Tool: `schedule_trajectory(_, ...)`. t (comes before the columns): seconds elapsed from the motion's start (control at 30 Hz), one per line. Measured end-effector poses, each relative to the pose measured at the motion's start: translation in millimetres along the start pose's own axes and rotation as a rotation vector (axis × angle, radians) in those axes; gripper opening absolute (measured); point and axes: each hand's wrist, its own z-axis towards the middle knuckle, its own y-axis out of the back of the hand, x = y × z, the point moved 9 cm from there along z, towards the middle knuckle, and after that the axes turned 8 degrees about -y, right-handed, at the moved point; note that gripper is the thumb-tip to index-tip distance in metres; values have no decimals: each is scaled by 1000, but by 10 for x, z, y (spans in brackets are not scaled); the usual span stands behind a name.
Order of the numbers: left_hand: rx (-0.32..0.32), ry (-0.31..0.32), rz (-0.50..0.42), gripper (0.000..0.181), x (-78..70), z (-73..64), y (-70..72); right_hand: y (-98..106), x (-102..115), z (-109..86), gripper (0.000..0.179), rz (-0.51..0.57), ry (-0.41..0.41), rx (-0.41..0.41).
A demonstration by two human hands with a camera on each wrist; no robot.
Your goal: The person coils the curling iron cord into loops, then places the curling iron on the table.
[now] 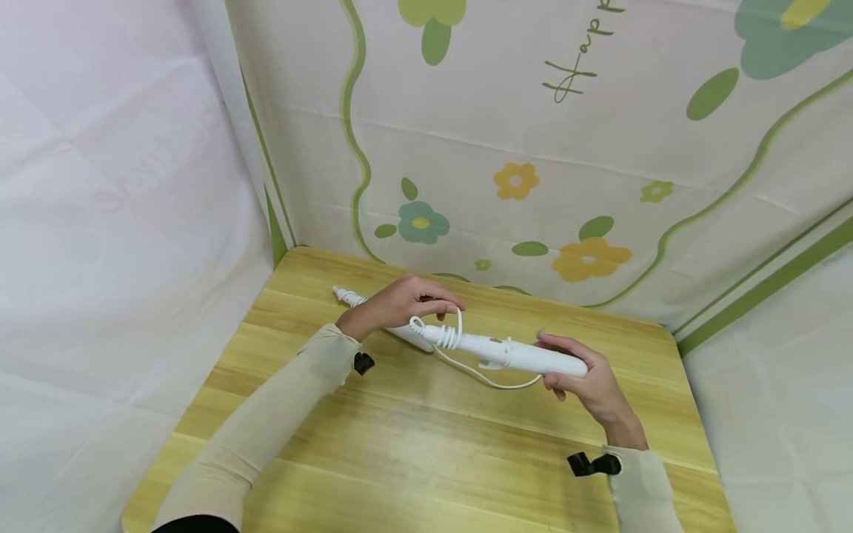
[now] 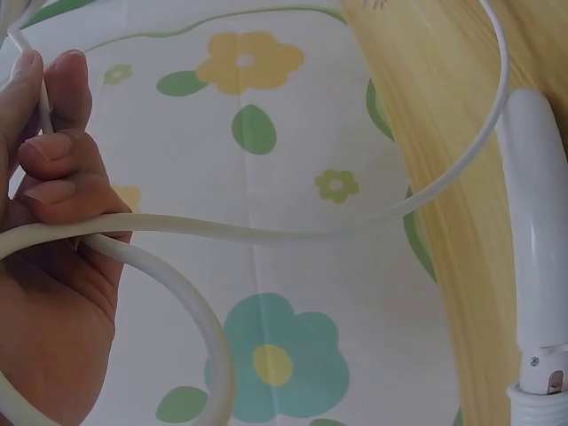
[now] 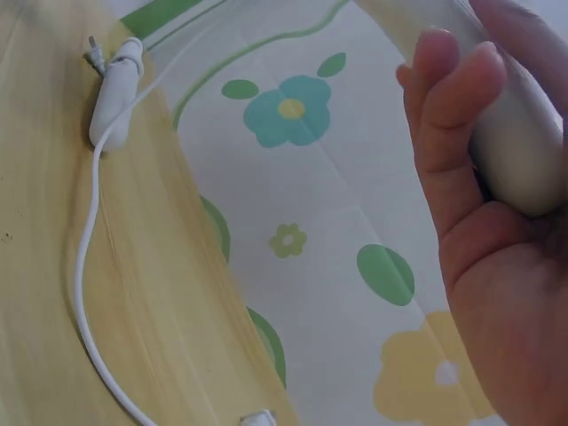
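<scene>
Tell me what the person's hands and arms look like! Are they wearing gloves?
No gloves: the left hand and right hand are bare. The left sleeve and right sleeve are pale cream, wrinkly and long. One small black gadget sits by the left wrist, and another black gadget by the right.
</scene>
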Motion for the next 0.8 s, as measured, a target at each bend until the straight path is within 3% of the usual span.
schedule_trajectory(0.4, -22, -22, 6, 24, 13, -20, 8, 1, 46, 7, 59, -199, -21, -21)
schedule_trajectory(0.63, -34, -2, -24, 24, 30, -22, 7, -46, 112, -2, 50, -61, 22, 24)
schedule_trajectory(0.8, -67, -17, -81, 23, 47, -6, -37, -8, 186, -15, 50, 10, 63, -6)
